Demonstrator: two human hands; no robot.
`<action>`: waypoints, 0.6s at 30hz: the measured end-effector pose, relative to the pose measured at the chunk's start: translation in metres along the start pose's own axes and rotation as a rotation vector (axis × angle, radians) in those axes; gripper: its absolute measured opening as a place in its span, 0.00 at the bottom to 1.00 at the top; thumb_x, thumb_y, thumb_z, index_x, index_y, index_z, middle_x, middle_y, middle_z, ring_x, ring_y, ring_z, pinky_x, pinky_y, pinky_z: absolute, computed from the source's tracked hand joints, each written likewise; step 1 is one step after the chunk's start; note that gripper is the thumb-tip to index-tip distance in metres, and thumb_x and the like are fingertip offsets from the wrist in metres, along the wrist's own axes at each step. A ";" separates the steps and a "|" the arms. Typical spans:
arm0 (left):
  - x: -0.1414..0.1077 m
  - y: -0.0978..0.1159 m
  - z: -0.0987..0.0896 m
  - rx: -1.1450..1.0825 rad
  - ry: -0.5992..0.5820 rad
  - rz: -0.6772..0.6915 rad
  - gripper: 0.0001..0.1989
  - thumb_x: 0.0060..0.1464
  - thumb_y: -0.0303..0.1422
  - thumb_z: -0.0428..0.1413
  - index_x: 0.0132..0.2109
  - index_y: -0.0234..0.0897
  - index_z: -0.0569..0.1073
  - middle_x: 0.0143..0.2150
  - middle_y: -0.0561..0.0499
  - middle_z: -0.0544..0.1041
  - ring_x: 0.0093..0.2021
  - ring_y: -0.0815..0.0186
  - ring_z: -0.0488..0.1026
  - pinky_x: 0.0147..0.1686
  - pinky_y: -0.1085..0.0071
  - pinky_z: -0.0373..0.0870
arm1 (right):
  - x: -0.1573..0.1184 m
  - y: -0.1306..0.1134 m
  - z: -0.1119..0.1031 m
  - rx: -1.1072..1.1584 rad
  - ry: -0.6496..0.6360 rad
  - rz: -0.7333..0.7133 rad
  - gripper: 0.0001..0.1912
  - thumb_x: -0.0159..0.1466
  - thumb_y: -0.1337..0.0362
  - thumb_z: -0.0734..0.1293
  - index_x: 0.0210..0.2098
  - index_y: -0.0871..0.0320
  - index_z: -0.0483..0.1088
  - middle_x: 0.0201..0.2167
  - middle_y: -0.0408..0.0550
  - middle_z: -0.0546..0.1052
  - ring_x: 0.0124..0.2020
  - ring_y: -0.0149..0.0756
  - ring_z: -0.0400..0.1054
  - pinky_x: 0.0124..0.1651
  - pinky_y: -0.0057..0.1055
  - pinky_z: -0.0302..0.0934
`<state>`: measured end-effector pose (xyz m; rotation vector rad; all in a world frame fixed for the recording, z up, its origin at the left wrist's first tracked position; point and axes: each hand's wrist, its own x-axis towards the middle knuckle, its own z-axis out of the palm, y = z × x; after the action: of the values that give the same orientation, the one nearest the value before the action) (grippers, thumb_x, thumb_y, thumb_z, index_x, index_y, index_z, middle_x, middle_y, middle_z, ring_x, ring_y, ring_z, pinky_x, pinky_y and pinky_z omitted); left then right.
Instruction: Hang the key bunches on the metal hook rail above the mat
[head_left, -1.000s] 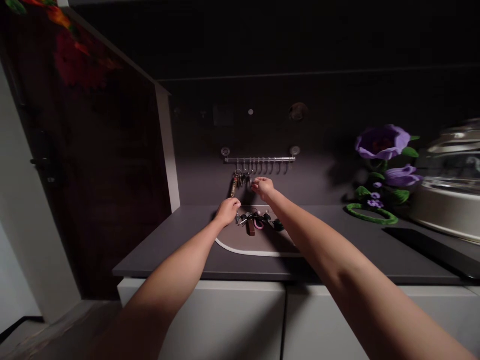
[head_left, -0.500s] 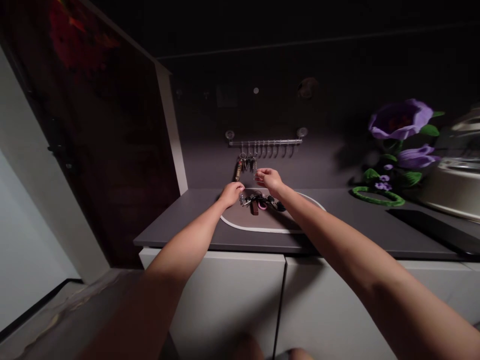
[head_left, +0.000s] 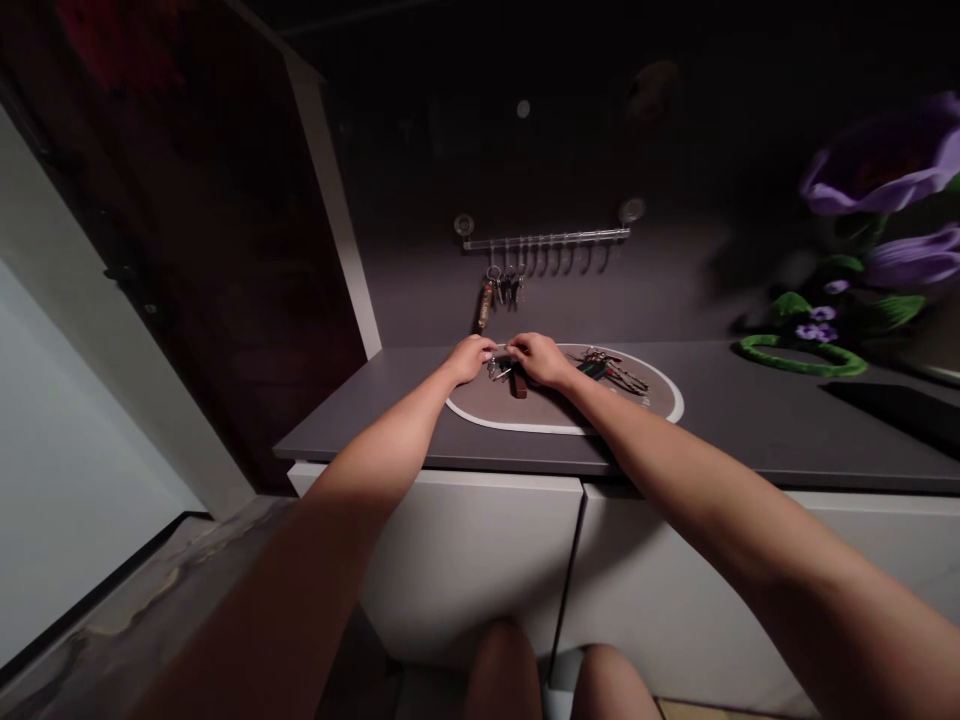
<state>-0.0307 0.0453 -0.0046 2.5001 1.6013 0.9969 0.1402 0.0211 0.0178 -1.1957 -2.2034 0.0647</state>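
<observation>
Both hands are low over an oval brown mat with a white rim (head_left: 517, 427). My left hand (head_left: 471, 358) is closed at the left end of a pile of keys (head_left: 501, 370); what its fingers pinch is too small to name. Close beside it, my right hand (head_left: 538, 358) has curled fingers on the same pile, its grip hidden. A dark brown key fob (head_left: 520, 384) lies under the right hand. More keys and cords (head_left: 611, 370) lie to the right. Above, a clear hook rail (head_left: 547, 240) holds several keys (head_left: 511, 288) and a patterned tag (head_left: 485, 303) on its left hooks.
A green ring (head_left: 802, 358) and purple fabric flowers (head_left: 911, 258) stand at the right of the grey counter (head_left: 360, 405), near a black flat object (head_left: 900, 410). White cabinet doors (head_left: 465, 560) are below; a dark door (head_left: 202, 250) is at the left.
My right hand has come down from near the hanging keys to the pile on the mat, beside my left hand. The view has tilted downward.
</observation>
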 end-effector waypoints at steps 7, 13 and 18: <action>0.001 -0.004 -0.002 -0.011 -0.062 0.024 0.11 0.49 0.26 0.52 0.39 0.35 0.75 0.39 0.48 0.74 0.43 0.64 0.69 0.47 0.68 0.63 | 0.001 0.000 0.003 0.029 -0.038 0.118 0.13 0.61 0.63 0.59 0.36 0.61 0.74 0.30 0.49 0.77 0.31 0.30 0.67 0.37 0.23 0.55; 0.001 -0.002 -0.005 -0.087 -0.062 0.022 0.07 0.48 0.27 0.52 0.33 0.34 0.75 0.33 0.50 0.75 0.36 0.66 0.69 0.41 0.70 0.64 | 0.003 0.002 0.005 0.088 -0.045 0.146 0.12 0.59 0.63 0.61 0.35 0.61 0.74 0.25 0.46 0.75 0.24 0.29 0.64 0.32 0.24 0.55; 0.000 0.000 -0.006 -0.109 -0.028 0.011 0.06 0.48 0.28 0.53 0.30 0.33 0.74 0.29 0.51 0.75 0.32 0.68 0.68 0.36 0.73 0.63 | 0.003 0.002 0.005 0.108 -0.025 0.114 0.11 0.58 0.64 0.62 0.32 0.61 0.75 0.21 0.45 0.73 0.23 0.29 0.63 0.32 0.24 0.55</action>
<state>-0.0337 0.0435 0.0006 2.4426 1.4847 1.0162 0.1376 0.0260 0.0145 -1.2658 -2.1232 0.2435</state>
